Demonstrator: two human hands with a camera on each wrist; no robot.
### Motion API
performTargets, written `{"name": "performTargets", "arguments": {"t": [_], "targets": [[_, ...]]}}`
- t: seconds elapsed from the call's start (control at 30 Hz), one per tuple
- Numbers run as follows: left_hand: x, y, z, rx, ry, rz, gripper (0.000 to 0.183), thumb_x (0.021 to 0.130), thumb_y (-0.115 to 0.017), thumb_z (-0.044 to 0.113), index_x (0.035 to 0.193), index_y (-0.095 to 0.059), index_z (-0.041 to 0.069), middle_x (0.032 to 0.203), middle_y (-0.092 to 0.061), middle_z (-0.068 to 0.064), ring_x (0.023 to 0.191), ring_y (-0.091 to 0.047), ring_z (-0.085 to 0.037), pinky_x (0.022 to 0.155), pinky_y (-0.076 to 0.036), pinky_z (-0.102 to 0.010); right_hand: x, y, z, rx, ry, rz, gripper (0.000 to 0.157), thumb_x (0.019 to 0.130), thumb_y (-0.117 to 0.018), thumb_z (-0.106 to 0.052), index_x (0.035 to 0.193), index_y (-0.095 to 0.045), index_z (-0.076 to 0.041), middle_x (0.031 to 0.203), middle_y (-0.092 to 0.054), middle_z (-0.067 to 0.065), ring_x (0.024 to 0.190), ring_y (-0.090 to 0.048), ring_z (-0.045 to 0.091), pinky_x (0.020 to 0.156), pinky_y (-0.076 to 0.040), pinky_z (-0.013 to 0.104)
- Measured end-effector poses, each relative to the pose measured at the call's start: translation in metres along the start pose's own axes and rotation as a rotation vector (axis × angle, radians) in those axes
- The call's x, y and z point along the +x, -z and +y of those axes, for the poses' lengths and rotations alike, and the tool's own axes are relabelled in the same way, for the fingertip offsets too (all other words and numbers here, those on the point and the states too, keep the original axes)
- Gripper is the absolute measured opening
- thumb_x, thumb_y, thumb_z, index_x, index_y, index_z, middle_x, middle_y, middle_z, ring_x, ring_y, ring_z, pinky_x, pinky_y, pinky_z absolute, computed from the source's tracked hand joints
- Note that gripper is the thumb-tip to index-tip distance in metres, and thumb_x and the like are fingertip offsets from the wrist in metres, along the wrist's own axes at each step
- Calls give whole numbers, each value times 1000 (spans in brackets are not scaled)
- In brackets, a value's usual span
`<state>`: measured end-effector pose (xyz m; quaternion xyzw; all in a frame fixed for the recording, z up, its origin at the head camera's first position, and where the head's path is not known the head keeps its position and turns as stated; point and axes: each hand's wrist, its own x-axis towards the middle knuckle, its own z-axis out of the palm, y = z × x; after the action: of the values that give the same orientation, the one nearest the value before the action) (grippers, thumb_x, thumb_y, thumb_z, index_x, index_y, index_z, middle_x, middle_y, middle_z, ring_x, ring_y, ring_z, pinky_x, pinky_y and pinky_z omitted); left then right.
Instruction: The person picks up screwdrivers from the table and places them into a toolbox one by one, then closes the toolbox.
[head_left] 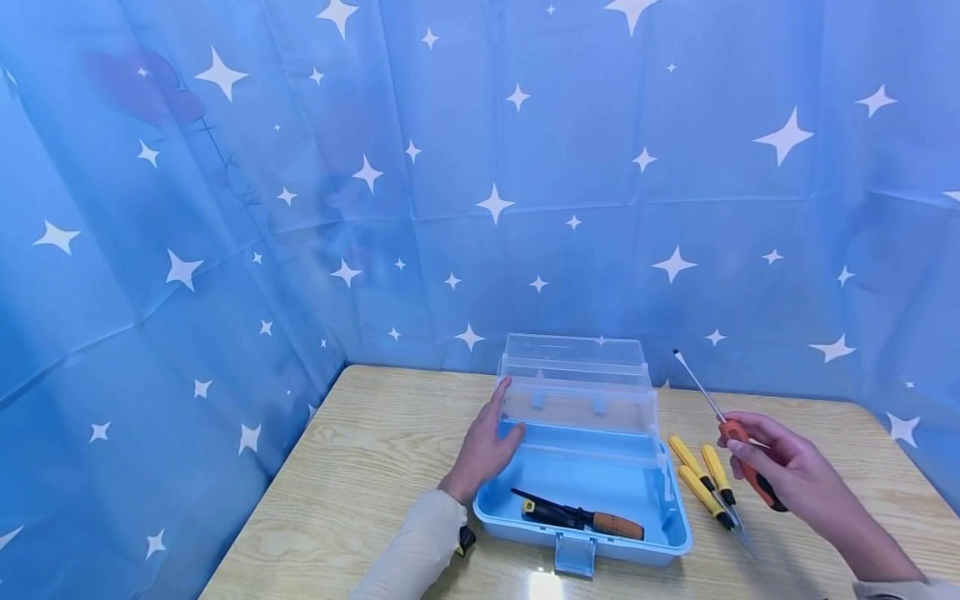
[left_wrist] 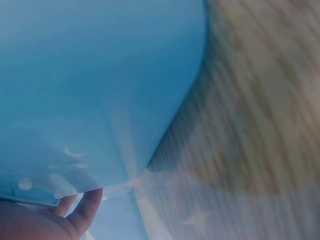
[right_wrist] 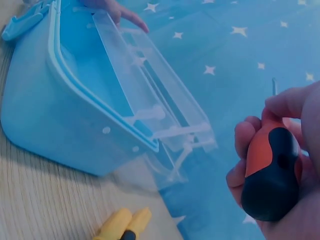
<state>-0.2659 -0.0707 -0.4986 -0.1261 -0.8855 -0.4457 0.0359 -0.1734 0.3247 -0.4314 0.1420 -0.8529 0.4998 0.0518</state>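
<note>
My right hand (head_left: 798, 475) holds a screwdriver (head_left: 738, 442) by its orange and black handle, above the table right of the toolbox. Its metal shaft points up and away from me. My left hand (head_left: 483, 446) rests at the left side of the blue toolbox (head_left: 630, 548), index finger and thumb stretched out beside the clear hinged trays (head_left: 577, 392). The box stands open. Inside it lie a tool with an orange-brown handle (head_left: 617, 525) and a black and yellow tool (head_left: 551, 512), kind unclear. In the right wrist view the screwdriver handle (right_wrist: 272, 175) fills my palm.
Several yellow-handled tools (head_left: 701, 496) with black ends lie right of the box, one with a metal shaft. A black and yellow object (head_left: 466, 540) is partly hidden beneath my left sleeve. A blue star-patterned curtain (head_left: 480, 167) hangs behind the wooden table (head_left: 337, 492).
</note>
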Motion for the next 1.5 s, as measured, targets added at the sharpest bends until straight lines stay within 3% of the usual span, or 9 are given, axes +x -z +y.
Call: {"name": "performTargets", "arguments": {"t": [0.3, 0.53, 0.73, 1.13, 1.5], "targets": [[0, 0, 0, 3, 0, 1, 72, 98, -54, 35, 157, -13, 42, 158, -36, -3, 134, -49, -29, 109, -41, -54, 6, -9, -9, -15, 7, 1, 33, 103, -51, -8, 136, -51, -8, 95, -69, -11, 74, -66, 16, 57, -55, 30], [-1, 0, 1, -1, -1, 1, 72, 99, -54, 34, 158, -14, 41, 159, -35, -3, 134, -49, -29, 110, -41, -54, 11, -16, -10, 32, 33, -26, 34, 102, -50, -5, 136, -51, -7, 101, -66, -15, 74, -65, 15, 59, -56, 29], [-1, -1, 0, 3, 1, 4, 73, 99, -55, 33, 155, -11, 49, 159, -34, -2, 134, -49, -29, 109, -42, -54, 14, -24, -14, 58, 60, -58, 34, 102, -50, -4, 136, -50, -4, 94, -65, -8, 72, -63, 17, 57, -56, 31], [0, 0, 0, -9, -12, 6, 71, 99, -54, 37, 156, -12, 47, 160, -34, -2, 135, -48, -29, 109, -41, -55, 22, -37, -25, 101, 124, -108, 32, 102, -49, -2, 134, -48, 0, 84, -63, 2, 68, -61, 18, 55, -54, 31], [0, 0, 0, -8, -2, 1, 72, 98, -54, 37, 155, -12, 48, 159, -34, -2, 135, -48, -29, 109, -41, -55, 27, -49, -30, 127, 137, -147, 36, 102, -50, -2, 136, -45, 5, 93, -64, 12, 72, -61, 22, 61, -55, 29]]}}
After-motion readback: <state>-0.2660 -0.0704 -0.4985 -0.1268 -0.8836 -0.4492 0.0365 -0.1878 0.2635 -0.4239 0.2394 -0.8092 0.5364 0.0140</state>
